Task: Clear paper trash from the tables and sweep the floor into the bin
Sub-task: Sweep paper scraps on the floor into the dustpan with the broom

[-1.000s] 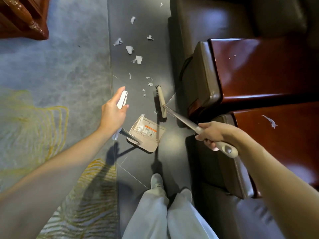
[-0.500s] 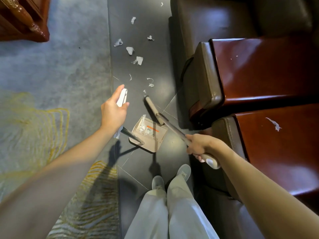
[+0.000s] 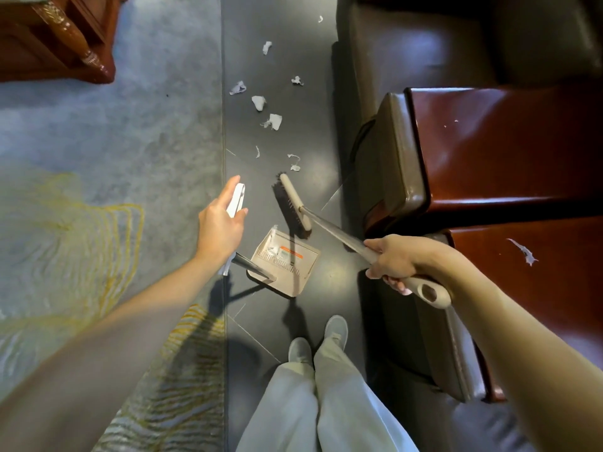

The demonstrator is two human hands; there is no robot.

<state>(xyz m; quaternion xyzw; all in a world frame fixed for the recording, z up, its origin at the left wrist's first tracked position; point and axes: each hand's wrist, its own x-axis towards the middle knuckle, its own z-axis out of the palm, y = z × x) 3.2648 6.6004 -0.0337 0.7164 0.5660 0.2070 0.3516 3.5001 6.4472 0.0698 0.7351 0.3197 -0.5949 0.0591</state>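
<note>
Beige broom (image 3: 294, 203) by dustpan (image 3: 293, 283) lip, scraps (image 3: 272, 121) beside rug (image 3: 130, 125) edge

Setting: formal lounge or reception room, by the look of the furnishing.
Seating: dark brown leather armchair (image 3: 424, 50) along the right side.
Tables: two side tables (image 3: 505, 141) with glossy red-brown tops, set close beside the seating.
Floor: aisle of dark polished tiles (image 3: 313, 132), edged by blue-grey carpet (image 3: 98, 141) with yellow line pattern.
Woodwork: carved, lacquered red wooden furniture (image 3: 65, 37), far left.
Litter: torn paper scraps (image 3: 272, 121) on tiles and nearer table.
</note>
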